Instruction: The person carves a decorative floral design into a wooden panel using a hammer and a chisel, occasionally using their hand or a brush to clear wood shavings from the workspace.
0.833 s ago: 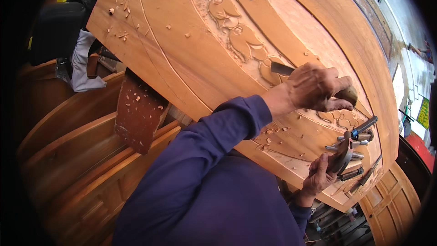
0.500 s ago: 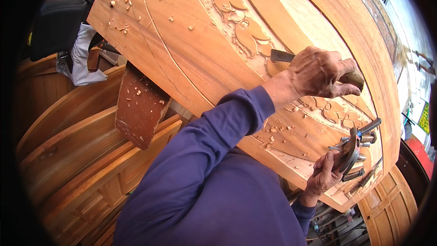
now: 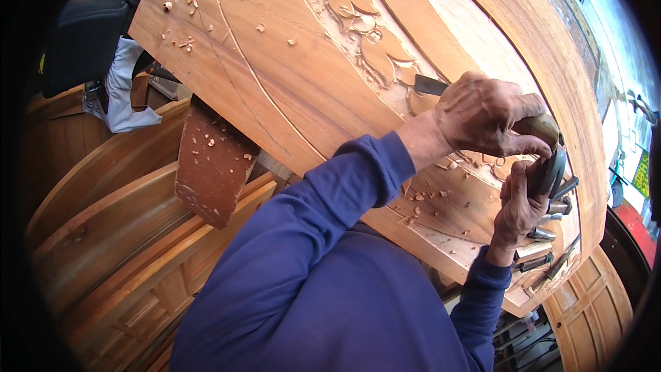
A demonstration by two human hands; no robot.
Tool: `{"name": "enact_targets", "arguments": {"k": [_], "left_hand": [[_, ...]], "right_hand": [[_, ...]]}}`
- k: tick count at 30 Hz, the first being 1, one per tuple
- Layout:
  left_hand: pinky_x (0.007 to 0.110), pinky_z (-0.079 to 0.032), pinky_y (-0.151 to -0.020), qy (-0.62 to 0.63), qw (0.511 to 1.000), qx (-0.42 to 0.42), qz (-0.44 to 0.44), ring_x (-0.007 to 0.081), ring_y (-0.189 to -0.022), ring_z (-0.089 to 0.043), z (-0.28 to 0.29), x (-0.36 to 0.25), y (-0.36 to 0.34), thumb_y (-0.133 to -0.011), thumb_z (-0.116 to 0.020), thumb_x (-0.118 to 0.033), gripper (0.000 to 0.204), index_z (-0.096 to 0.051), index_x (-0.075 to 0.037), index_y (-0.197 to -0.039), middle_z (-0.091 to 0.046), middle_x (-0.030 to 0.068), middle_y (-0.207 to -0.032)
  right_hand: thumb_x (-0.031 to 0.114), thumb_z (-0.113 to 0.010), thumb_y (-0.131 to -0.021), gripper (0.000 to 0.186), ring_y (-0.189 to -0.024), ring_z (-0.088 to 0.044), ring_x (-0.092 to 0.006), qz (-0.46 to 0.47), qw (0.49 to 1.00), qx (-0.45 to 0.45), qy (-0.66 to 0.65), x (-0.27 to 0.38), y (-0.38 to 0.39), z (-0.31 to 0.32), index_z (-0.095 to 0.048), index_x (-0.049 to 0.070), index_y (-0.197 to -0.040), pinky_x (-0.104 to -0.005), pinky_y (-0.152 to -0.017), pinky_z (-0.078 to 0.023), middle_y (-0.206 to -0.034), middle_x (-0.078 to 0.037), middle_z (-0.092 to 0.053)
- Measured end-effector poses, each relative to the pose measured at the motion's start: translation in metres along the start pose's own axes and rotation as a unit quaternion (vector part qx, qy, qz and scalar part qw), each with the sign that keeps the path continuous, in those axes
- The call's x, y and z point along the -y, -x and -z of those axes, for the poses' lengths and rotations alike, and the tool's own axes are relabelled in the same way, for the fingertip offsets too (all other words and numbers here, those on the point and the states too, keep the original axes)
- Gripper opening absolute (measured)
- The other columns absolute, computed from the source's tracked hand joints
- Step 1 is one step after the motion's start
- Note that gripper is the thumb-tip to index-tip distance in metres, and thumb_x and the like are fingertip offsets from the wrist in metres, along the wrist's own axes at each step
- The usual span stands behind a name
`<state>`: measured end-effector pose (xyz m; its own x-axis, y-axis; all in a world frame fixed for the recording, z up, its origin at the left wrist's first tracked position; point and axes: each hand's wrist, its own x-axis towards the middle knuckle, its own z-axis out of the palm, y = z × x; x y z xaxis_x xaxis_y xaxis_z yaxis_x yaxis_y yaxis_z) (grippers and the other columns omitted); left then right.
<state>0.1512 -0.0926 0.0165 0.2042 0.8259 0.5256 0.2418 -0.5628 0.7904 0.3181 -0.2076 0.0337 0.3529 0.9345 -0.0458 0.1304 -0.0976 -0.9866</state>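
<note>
My left hand (image 3: 485, 114) is closed around a chisel (image 3: 430, 85). The broad dark blade sticks out to the left over a carved leaf band (image 3: 385, 55), and the thick wooden handle end shows at the right of my fist. In my right hand (image 3: 520, 207) is a dark mallet-like block (image 3: 549, 171) with a curved, shiny edge. It is up against the butt of the chisel handle or very close to it; I cannot tell whether they touch. Both hands are over a large wooden panel (image 3: 255, 62), and my left hand partly hides the carving.
Several carving tools (image 3: 544, 234) lie near the panel's right end. Wood shavings (image 3: 420, 196) are scattered on the panel. A brown board (image 3: 213, 165) juts out below its left edge, beside stacked curved wooden panels (image 3: 110, 213). A black seat (image 3: 86, 41) and white cloth (image 3: 124, 89) are at far left.
My right hand has lifted the dark block up and away from the loose tools to the chisel's handle end. My left hand and the chisel have barely shifted.
</note>
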Motion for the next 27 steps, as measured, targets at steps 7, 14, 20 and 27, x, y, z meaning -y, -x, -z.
{"name": "enact_targets", "arguments": {"k": [7,14,20,27], "left_hand": [[0.038,-0.055,-0.06,-0.006,0.999,0.047,0.021,0.0246,-0.07,-0.071,-0.001,0.004,0.005,-0.081,-0.082,-0.053,0.042,-0.07,-0.014,-0.094,-0.068,0.0031,-0.074],[0.038,-0.057,-0.061,-0.025,0.996,0.071,0.043,0.0255,-0.072,-0.072,-0.003,0.008,0.007,-0.083,-0.078,-0.058,0.045,-0.073,-0.015,-0.097,-0.069,0.0031,-0.076],[0.038,-0.057,-0.059,-0.031,0.996,0.07,0.042,0.026,-0.069,-0.071,-0.006,0.012,0.008,-0.083,-0.077,-0.06,0.046,-0.074,-0.016,-0.097,-0.07,0.0031,-0.077],[0.026,-0.051,-0.05,-0.059,0.995,0.005,-0.086,0.0117,-0.06,-0.064,0.004,-0.022,0.018,-0.087,-0.073,-0.062,0.046,-0.074,-0.024,-0.113,-0.069,-0.0008,-0.077]], "right_hand": [[-0.003,-0.066,-0.098,0.063,-0.059,-0.046,-0.0008,0.012,1.0,-0.021,-0.012,0.006,-0.003,-0.013,-0.045,0.009,-0.156,-0.0167,-0.046,-0.038,-0.093,0.001,-0.066],[-0.002,-0.063,-0.099,0.064,-0.059,-0.042,-0.0006,0.004,0.999,-0.038,-0.029,0.022,-0.011,-0.026,-0.042,0.011,-0.158,-0.0168,-0.047,-0.035,-0.091,0.004,-0.064],[-0.002,-0.065,-0.099,0.067,-0.059,-0.041,0.0008,-0.034,0.997,-0.07,-0.011,0.003,-0.01,-0.013,-0.041,0.014,-0.159,-0.016,-0.047,-0.032,-0.089,0.006,-0.061],[0.005,-0.062,-0.102,0.043,-0.063,-0.05,-0.0057,-0.013,0.986,-0.123,-0.11,-0.021,0.002,0.001,-0.05,0.005,-0.144,-0.0211,-0.054,-0.041,-0.085,0.001,-0.059]]}}
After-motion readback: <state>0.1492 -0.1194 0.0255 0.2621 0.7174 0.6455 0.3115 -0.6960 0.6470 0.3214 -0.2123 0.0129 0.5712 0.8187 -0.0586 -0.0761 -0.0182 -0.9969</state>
